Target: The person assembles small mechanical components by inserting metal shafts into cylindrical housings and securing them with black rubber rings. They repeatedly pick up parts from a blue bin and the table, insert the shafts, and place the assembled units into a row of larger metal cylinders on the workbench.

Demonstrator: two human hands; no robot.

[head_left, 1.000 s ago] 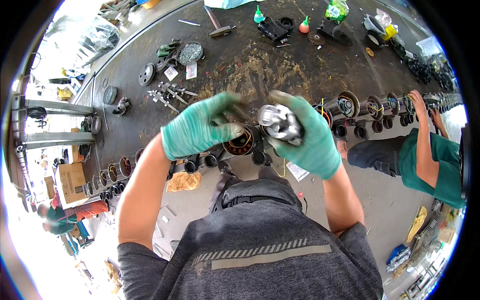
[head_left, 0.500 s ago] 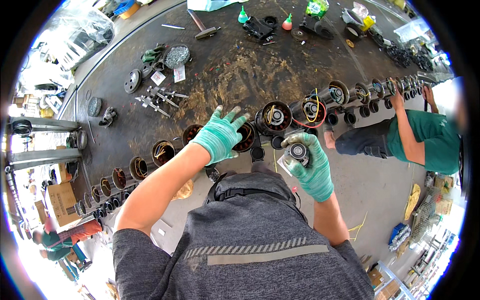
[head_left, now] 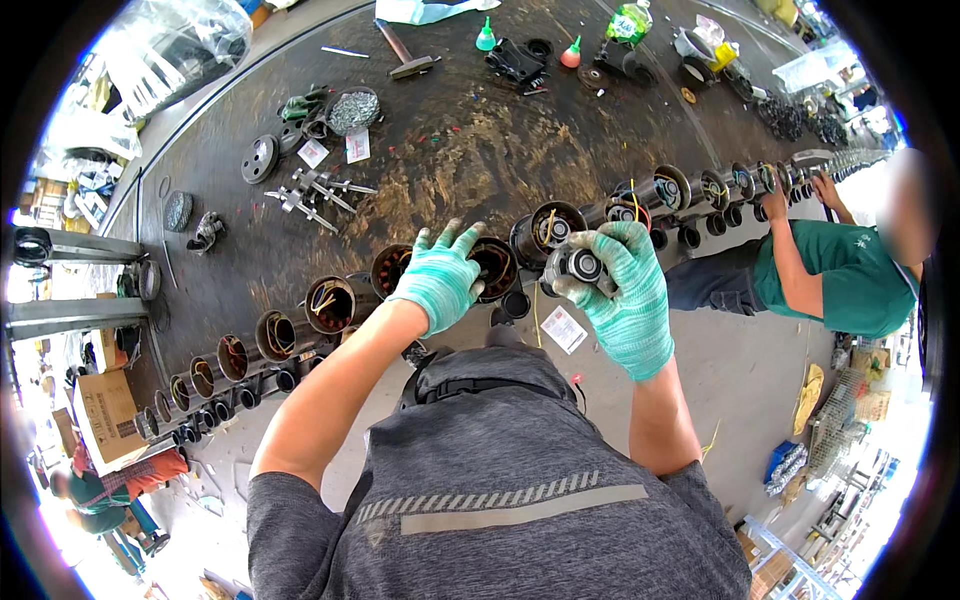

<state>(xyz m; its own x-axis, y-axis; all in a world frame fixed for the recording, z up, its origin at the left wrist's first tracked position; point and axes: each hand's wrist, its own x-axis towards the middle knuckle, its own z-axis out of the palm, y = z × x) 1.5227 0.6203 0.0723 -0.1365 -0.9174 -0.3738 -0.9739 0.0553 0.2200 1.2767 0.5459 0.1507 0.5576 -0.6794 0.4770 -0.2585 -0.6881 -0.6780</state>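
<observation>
The round metal part [head_left: 578,266] is gripped in the right hand [head_left: 625,300]; the left hand [head_left: 440,280], fingers spread, should steady the open housing [head_left: 494,268] so both are lined up squarely

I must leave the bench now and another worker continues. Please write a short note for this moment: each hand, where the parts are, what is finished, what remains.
Left hand, green glove: fingers spread on a dark round housing at the workbench front edge.
Right hand, green glove: grips a small round metal part, lifted beside that housing.
Parts: a row of housings lines the edge; a hammer lies far back.
Done: cannot tell.
Left: the held part is not yet set down.
</observation>
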